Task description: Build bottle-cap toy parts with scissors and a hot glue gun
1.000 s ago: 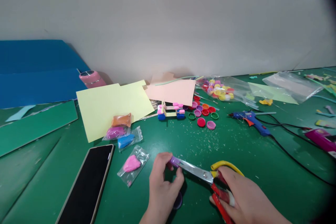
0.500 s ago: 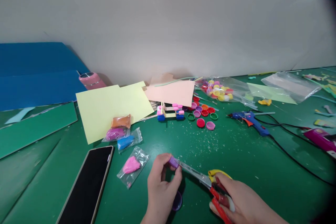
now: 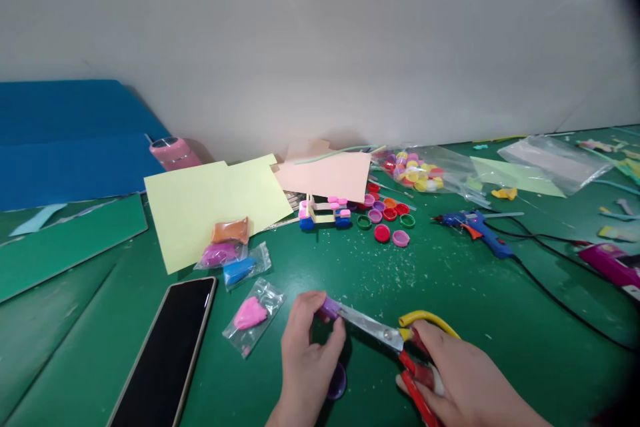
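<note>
My left hand point(image 3: 307, 367) pinches a small purple plastic cap point(image 3: 329, 308) between thumb and fingers, low in the middle of the view. Against the cap's right side lies the blade end of a pair of scissors point(image 3: 376, 330). Their red and yellow handles are in my right hand point(image 3: 457, 367), whose fingers are wrapped round them. Whether the tips are inside the cap or just at its edge, I cannot tell. Another purple cap point(image 3: 338, 383) rests on the green table, partly behind my left hand.
Bags of coloured clay point(image 3: 250, 313) and a phone point(image 3: 167, 347) lie to the left. Beyond are a small stick-and-clay model point(image 3: 325, 213), loose bottle caps point(image 3: 383, 233) and yellow card point(image 3: 200, 197). A blue glue gun point(image 3: 473, 230) with a black cable is at right.
My right hand has shifted slightly and the scissors have turned, with the yellow handle showing more. The purple cap stays in my left hand, tilted a little differently.
</note>
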Available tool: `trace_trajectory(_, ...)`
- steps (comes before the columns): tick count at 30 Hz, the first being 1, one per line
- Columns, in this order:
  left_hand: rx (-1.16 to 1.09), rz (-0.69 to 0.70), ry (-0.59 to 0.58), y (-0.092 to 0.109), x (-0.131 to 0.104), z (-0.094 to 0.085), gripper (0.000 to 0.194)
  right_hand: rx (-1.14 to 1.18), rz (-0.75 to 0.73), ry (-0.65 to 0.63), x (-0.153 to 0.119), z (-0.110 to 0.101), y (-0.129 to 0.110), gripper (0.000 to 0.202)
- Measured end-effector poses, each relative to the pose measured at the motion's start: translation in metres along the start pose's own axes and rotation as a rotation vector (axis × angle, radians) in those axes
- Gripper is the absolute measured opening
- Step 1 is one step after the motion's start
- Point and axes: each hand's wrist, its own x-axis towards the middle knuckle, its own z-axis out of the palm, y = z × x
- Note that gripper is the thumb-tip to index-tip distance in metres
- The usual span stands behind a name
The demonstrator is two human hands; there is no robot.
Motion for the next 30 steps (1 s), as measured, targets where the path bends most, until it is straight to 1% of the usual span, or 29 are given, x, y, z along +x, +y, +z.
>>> trace_trajectory(3,0.059,0.028,0.016,-0.0023,-0.0004,-0.0002,0.026,-0.003,0.004,-0.042,-0.0008,0.0031,-0.0017,0.026)
trace_trajectory(6,0.088,0.024,0.033,-0.0042,-0.0016,-0.0003,0.024,0.018,0.012,-0.077,-0.0008,0.0045,-0.0040,0.028)
trace_trajectory(11,0.054,0.014,0.047,-0.0034,-0.0030,-0.0001,0.025,0.099,-0.004,-0.105,0.0001,0.0006,-0.0057,0.019)
trace_trajectory(15,-0.034,-0.042,0.018,-0.0001,-0.0028,0.0008,0.026,0.080,-0.001,-0.065,0.0003,-0.0022,-0.0041,0.015)
trace_trajectory(19,-0.025,-0.059,0.008,-0.0002,-0.0026,0.0018,0.026,0.049,0.018,0.013,0.0008,-0.0009,-0.0035,0.018)
trace_trajectory(22,0.021,-0.037,0.009,-0.0018,-0.0034,0.0016,0.026,0.041,0.030,0.025,0.0015,0.0005,-0.0036,0.019)
trace_trajectory(25,0.104,0.006,0.020,-0.0021,-0.0039,0.0006,0.025,0.011,0.010,0.015,0.0020,0.0018,-0.0034,0.022)
trace_trajectory(30,0.166,0.054,0.059,-0.0001,-0.0027,-0.0006,0.025,-0.008,-0.009,-0.053,0.0038,0.0047,-0.0041,0.029)
